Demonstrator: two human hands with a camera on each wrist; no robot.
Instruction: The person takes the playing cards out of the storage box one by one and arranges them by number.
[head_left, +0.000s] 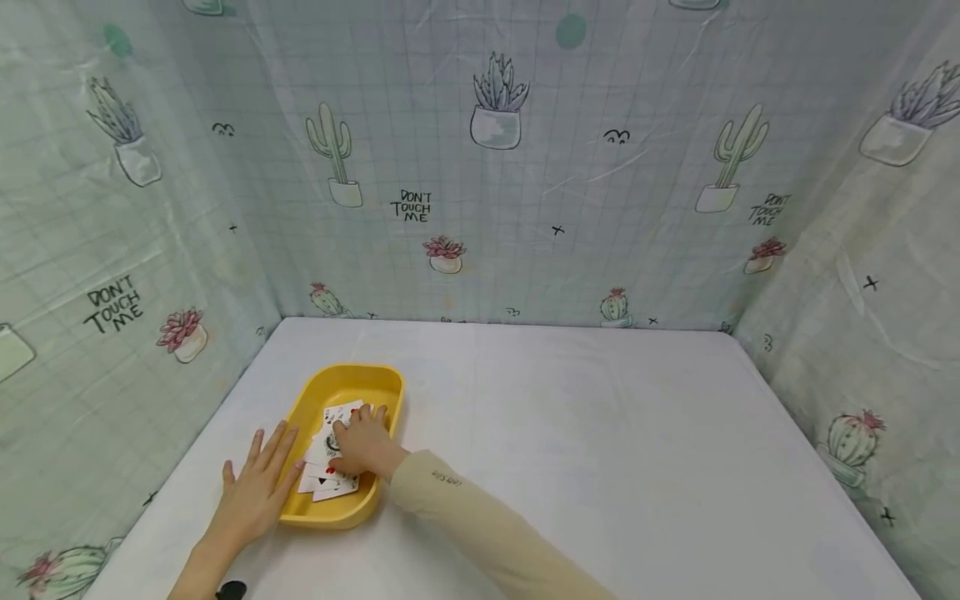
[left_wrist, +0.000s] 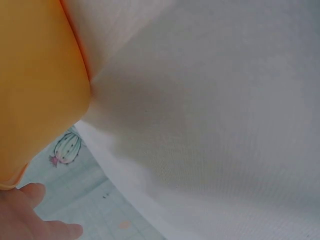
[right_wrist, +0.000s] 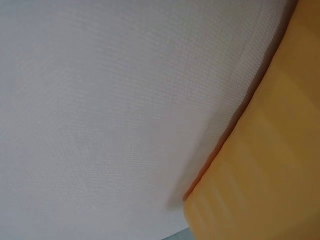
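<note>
A yellow tray stands at the left of the white table, with several playing cards lying overlapped on its bottom. My left hand rests at the tray's left rim, its fingers straight and spread. Reaching over the right rim, my right hand lies on the cards with its fingers spread, covering part of them. In the left wrist view, fingers show beside the tray's outer wall. The right wrist view holds only the tray's side and the tabletop, with that hand out of sight.
The white table stretches to the right of the tray. A cloth printed with cacti hangs behind the table and along both sides. A small black object shows by my left wrist.
</note>
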